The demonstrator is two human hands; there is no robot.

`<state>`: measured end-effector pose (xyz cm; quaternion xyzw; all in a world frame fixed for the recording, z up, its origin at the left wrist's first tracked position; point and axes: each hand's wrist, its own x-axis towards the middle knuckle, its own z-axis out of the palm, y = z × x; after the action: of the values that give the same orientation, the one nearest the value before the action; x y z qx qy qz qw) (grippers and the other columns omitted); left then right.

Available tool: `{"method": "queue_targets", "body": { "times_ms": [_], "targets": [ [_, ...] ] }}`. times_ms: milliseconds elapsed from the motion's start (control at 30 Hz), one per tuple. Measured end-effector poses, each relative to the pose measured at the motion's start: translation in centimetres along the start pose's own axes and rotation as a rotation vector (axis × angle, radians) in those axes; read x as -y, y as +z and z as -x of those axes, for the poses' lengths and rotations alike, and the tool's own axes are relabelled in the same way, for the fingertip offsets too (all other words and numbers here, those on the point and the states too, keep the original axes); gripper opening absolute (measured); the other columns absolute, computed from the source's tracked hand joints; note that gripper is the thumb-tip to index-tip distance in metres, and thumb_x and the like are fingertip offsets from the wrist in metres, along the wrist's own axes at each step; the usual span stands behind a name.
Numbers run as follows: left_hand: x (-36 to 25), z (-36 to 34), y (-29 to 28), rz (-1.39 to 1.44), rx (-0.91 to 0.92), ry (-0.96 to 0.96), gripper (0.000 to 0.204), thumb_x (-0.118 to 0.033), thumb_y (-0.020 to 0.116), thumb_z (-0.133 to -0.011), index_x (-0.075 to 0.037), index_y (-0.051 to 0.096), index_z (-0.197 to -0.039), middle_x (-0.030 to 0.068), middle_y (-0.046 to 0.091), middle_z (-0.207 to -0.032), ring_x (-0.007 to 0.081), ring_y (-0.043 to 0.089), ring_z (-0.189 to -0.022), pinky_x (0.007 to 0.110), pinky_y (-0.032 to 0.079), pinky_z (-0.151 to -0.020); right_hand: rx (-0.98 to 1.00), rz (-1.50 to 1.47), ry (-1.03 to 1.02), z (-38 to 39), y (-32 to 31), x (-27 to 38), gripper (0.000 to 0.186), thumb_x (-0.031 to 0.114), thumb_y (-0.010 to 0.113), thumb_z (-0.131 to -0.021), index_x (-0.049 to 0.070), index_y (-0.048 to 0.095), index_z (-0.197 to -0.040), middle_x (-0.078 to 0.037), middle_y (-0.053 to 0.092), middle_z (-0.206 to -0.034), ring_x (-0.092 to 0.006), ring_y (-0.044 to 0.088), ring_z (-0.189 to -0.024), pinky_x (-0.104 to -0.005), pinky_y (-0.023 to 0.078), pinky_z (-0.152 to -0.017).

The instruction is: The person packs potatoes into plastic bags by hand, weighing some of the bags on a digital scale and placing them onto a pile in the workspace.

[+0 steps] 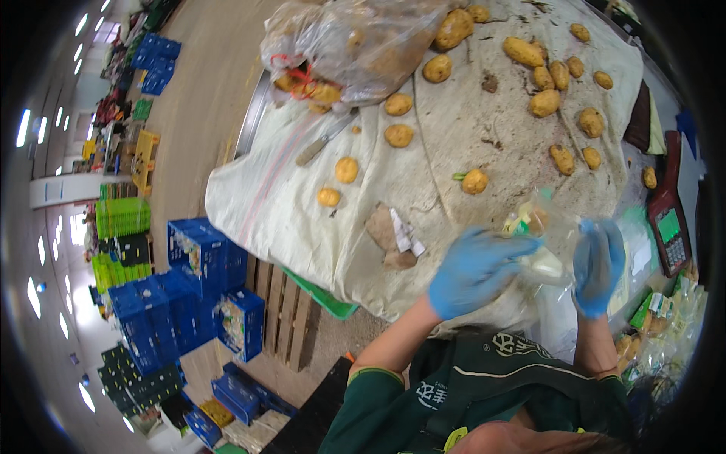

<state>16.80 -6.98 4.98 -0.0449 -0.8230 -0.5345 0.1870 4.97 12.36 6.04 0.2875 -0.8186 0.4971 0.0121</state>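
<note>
Both hands wear blue gloves and are smeared by motion at the near right of the cloth-covered table. My left hand (pixel 482 274) reaches rightward, its fingers closed on the near left side of a clear plastic bag (pixel 550 261). Through the film show a green and yellow label (pixel 520 225) and something brownish, too blurred to name. My right hand (pixel 598 268) is upright at the bag's right side, fingers pointing away; whether it grips the film is not visible. Just beyond the bag lies a potato (pixel 475 181) with a green bit at its left.
Several potatoes (pixel 544 103) lie scattered on the soiled white cloth (pixel 446 147). A large clear sack (pixel 363 53) of potatoes stands far left, with a knife (pixel 321 144) near it. At right are a scale with a green display (pixel 668 227) and bagged produce (pixel 665 333). Blue crates (pixel 162 310) stand left.
</note>
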Motion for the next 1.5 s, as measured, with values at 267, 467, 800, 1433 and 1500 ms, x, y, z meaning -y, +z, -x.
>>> {"method": "queue_targets", "body": {
  "times_ms": [267,467,800,1433,1500],
  "targets": [
    [16.3,-2.4,-7.4,-0.123,-0.605,-0.446,0.027,-0.004,0.055,-0.090,0.000,0.060,-0.117,0.0137,0.065,-0.111,0.0211,0.063,-0.095,0.034,0.050,-0.083,0.312,-0.488,0.850,3.1,1.9,-4.0,0.019,0.017,0.052,-0.098,0.004,0.065,-0.097,0.004,0.047,-0.056,-0.0036,0.039,-0.042,-0.0202,0.029,-0.037],
    [22.4,-12.1,-7.1,-1.206,-0.126,-0.324,0.048,-0.014,0.064,-0.079,-0.010,0.055,-0.127,0.0147,0.060,-0.107,0.0340,0.057,-0.094,0.044,0.048,-0.079,0.344,-0.679,0.878,2.2,2.1,-3.2,0.022,0.020,0.052,-0.099,0.003,0.065,-0.097,0.003,0.048,-0.055,-0.0041,0.041,-0.041,-0.0200,0.030,-0.037],
    [25.9,-22.3,-4.4,0.366,0.049,-0.677,0.069,-0.024,0.068,-0.085,-0.004,0.035,-0.142,0.0211,0.056,-0.122,0.0339,0.062,-0.098,0.046,0.053,-0.085,0.453,-0.800,0.933,1.2,2.4,-4.5,0.020,0.017,0.052,-0.098,0.004,0.068,-0.101,0.000,0.051,-0.056,-0.0048,0.043,-0.040,-0.0202,0.033,-0.037],
    [2.2,-5.7,8.6,-0.172,0.215,-0.333,0.060,-0.036,0.074,-0.077,0.002,0.053,-0.118,0.0187,0.066,-0.098,0.0303,0.066,-0.081,0.041,0.052,-0.072,-0.097,-0.607,0.435,-1.1,2.0,-6.6,0.021,0.019,0.060,-0.093,0.001,0.069,-0.097,-0.008,0.070,-0.081,-0.0111,0.063,-0.067,-0.0255,0.051,-0.062],
    [1.5,-6.1,10.0,-0.569,0.290,-0.354,0.059,-0.034,0.072,-0.080,0.002,0.051,-0.122,0.0225,0.065,-0.108,0.0333,0.066,-0.082,0.040,0.051,-0.079,-0.030,-0.576,0.533,-0.4,0.7,-6.8,0.018,0.015,0.063,-0.090,-0.001,0.069,-0.097,-0.012,0.071,-0.090,-0.0158,0.067,-0.079,-0.0282,0.053,-0.074]
  ]
}}
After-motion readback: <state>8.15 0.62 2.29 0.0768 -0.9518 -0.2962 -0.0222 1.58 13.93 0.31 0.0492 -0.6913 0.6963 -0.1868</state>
